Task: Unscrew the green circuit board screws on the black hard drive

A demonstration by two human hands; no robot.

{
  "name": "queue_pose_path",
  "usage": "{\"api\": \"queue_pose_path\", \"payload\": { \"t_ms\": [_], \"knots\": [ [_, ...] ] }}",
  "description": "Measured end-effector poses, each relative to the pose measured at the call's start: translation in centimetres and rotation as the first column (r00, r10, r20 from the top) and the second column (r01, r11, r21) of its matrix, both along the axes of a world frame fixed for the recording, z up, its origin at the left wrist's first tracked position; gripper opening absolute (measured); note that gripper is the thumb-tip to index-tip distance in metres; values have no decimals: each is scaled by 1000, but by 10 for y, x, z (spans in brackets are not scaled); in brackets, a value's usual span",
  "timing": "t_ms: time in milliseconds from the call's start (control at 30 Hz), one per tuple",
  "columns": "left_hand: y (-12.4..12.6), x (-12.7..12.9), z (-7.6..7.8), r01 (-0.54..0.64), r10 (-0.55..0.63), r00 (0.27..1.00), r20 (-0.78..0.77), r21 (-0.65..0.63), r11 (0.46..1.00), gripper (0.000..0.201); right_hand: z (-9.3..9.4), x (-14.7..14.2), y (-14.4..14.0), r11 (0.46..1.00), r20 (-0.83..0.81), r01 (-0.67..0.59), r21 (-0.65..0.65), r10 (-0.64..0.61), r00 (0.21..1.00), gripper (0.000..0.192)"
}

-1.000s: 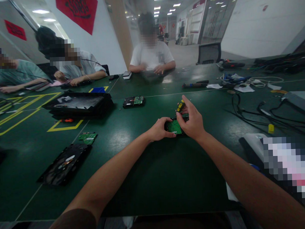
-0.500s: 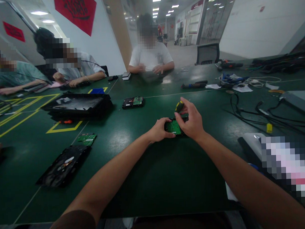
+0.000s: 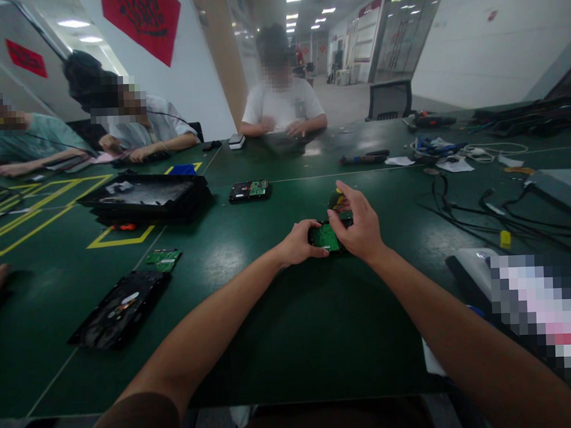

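Note:
A small hard drive (image 3: 325, 237) with a green circuit board facing up lies on the dark green table (image 3: 289, 326) in front of me. My left hand (image 3: 298, 243) grips its left end and holds it down. My right hand (image 3: 358, 227) is closed around a screwdriver with a yellow and black handle (image 3: 336, 200), which stands nearly upright over the drive's right part. The screwdriver's tip is hidden behind my fingers.
An opened hard drive (image 3: 118, 310) and a loose green board (image 3: 164, 259) lie at the near left. A black tray (image 3: 147, 197) and another drive (image 3: 250, 190) sit further back. Cables (image 3: 482, 204) spread at right. Three people sit across and to the left.
My right hand has shifted slightly on the screwdriver handle, fingers turning around it. The drive and my left hand stay in place.

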State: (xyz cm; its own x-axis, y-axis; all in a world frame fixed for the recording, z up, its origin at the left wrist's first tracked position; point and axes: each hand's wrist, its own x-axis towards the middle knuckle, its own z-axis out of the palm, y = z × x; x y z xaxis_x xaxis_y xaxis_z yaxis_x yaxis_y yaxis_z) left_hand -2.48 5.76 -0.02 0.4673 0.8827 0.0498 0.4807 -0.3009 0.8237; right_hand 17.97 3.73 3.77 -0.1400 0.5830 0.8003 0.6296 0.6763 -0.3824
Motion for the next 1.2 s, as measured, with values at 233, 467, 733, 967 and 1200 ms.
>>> {"api": "queue_pose_path", "payload": {
  "t_ms": [233, 467, 733, 967, 1200],
  "knots": [
    [-1, -1, 5, 10, -9, 1000, -19, 15, 1000, 91, -6, 2, 5, 999, -45, 22, -24, -23, 999, 69],
    [-2, -1, 6, 21, -20, 999, -31, 29, 999, 88, -5, 2, 4, 1000, -29, 6, -29, -7, 1000, 68],
    [-2, -1, 7, 30, -29, 999, -28, 39, 999, 88, -1, 0, 2, 999, -7, 31, 24, -31, 999, 62],
    [-1, 0, 6, 9, -8, 1000, -28, 34, 999, 88, -6, 0, 4, 999, -38, -6, -41, 4, 999, 67],
    [-2, -2, 6, 26, -25, 999, -32, 43, 999, 88, -3, 0, 4, 1000, -9, 21, -3, -21, 1000, 66]
  ]
}}
